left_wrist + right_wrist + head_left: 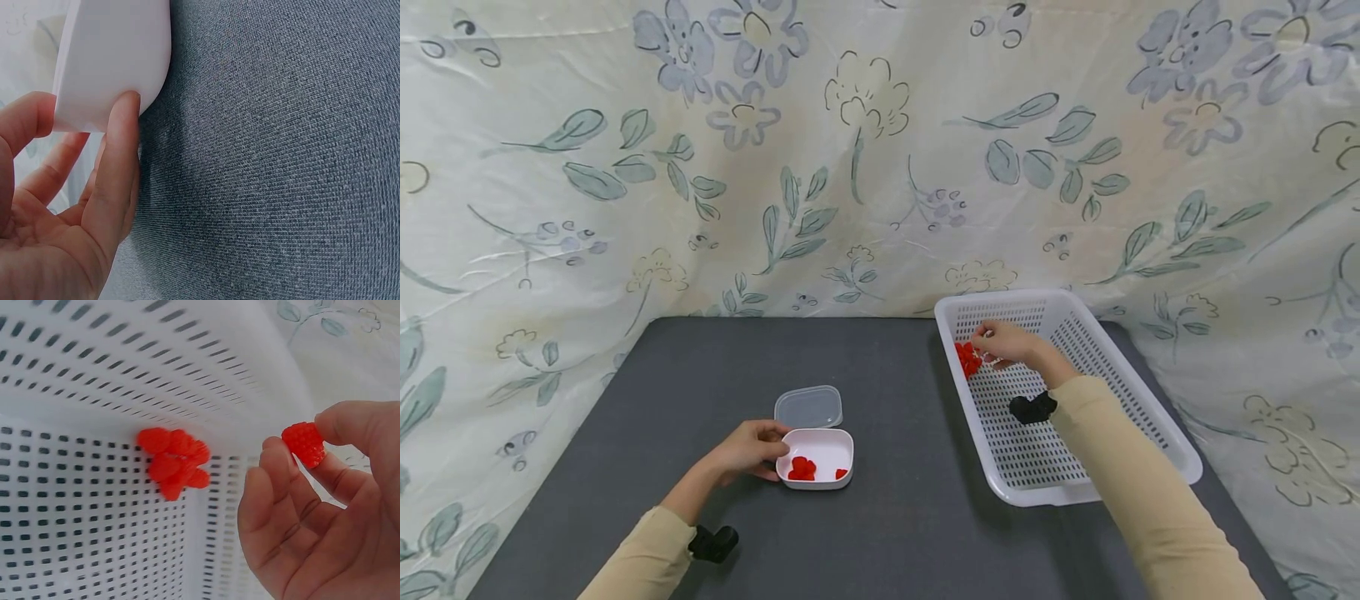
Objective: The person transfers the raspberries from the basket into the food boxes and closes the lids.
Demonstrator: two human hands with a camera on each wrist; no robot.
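A: What containers are on the dark grey table (887, 517), and what is in each?

B: Two. Near the left hand (747, 450) sits a small white box (816, 457) with rounded corners. Inside it, a little clump of red raspberry-like pieces (802, 469) lies at its near left corner, and one more red piece lies apart towards its near right. The box's clear lid (808, 407) lies flat on the table just behind it, touching or almost touching its far edge.

A: And the other?

B: A larger white perforated basket (1157, 433) stands to the right. A heap of red pieces (175, 461) lies at its far left, where floor meets wall.

A: What are the hands doing?

B: The left hand grips the small box from its left side; the wrist view shows a finger (119, 156) pressed against the box's white wall and the thumb on its other face. The right hand (1009, 343) is inside the basket, just beside the heap, and pinches a single red raspberry piece (304, 444) between thumb and fingertips, lifted clear of the heap.

A: Anything else?

B: Both arms wear beige sleeves, with a black wrist camera on each. A floral cloth (865, 150) hangs behind the table
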